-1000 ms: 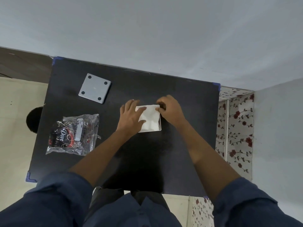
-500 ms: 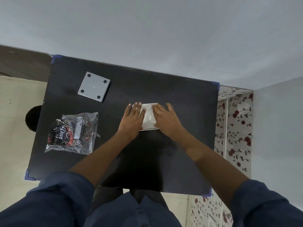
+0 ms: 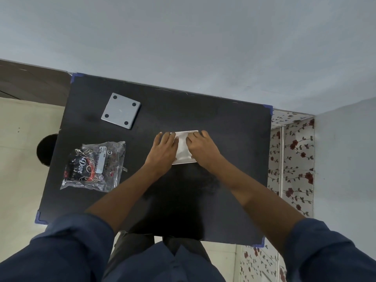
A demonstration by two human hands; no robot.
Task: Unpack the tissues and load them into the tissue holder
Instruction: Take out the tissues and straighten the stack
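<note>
A stack of white tissues point(image 3: 182, 146) lies in a shallow square holder whose pale rim point(image 3: 184, 163) shows at the near edge, in the middle of the black table point(image 3: 230, 139). My left hand point(image 3: 163, 151) lies flat on the left part of the stack, fingers stretched out. My right hand point(image 3: 202, 149) lies flat on the right part, fingertips almost meeting the left hand's. Both hands cover most of the tissues and press on them without gripping. A grey square plate point(image 3: 121, 110) with a black dot in each corner lies at the far left.
A crumpled clear plastic wrapper point(image 3: 93, 165) with dark print lies on the table's left side. The table stands against a pale wall at the back. A flower-patterned surface point(image 3: 293, 159) runs along the right edge, and pale floor shows on the left.
A second ago my fingers were at the tissues' corners with much of the stack showing. Both hands have since moved inward and flattened on top, and they cover more of it now.
</note>
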